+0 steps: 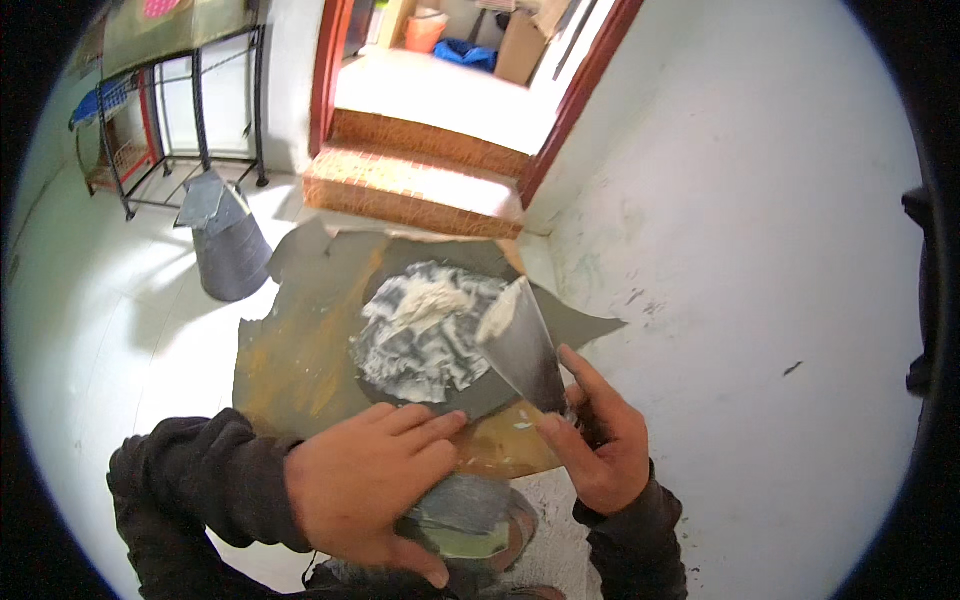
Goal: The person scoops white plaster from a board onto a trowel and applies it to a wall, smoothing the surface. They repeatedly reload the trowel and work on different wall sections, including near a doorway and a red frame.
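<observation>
My right hand (612, 452) grips a wide-bladed putty knife (532, 350) near its handle. The metal blade points up and away over the board, with whitish paste on its far edge. Under the blade lies a mound of white paste (425, 310), smeared across a dark grey patch. That patch is part of an uneven grey and brown-stained board (300, 350). My left hand (375, 480) is spread out with its fingertips on the near edge of the dark patch, holding nothing. Most of the knife's handle is hidden by my right fingers.
A dark bucket (230, 255) with a grey piece on top stands at the left. Behind it is a black metal-framed table (205, 110). Tiled steps (415, 185) rise to a red-framed doorway. A white wall (760, 250) runs close along the right.
</observation>
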The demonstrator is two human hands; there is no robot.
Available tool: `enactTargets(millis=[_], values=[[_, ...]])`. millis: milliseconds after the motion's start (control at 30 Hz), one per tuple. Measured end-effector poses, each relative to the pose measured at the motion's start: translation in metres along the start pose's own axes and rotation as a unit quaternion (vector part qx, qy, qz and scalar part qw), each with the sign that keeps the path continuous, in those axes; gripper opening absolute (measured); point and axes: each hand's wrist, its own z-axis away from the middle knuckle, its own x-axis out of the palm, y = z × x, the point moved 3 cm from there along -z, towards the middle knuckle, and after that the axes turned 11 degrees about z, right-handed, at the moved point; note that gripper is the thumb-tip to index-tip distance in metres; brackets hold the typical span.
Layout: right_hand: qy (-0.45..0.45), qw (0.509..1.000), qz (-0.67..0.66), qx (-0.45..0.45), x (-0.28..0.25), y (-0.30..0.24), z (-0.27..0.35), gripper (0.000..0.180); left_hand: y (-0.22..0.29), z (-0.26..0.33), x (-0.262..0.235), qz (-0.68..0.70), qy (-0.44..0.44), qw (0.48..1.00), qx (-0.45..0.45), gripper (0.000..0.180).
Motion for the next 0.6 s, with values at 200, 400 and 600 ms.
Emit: enactTargets(millis=[200, 400, 600], values=[[-0.079, 0.913, -0.396, 0.054, -0.033, 0.026, 0.035, 0.058, 0.030, 0.015, -0.035, 0.188, 0.154, 0.961, -0.132, 0.037], [-0.086, 0.823, -0.560, 0.046, -0.047, 0.037, 0.088, 0.064, 0.064, 0.010, -0.001, 0.439, 0.333, 0.821, -0.148, 0.032], [0.010, 0.909, -0.412, 0.064, -0.075, 0.044, 0.152, 0.059, 0.068, -0.044, 0.083, 0.650, 0.265, 0.695, -0.158, 0.035]])
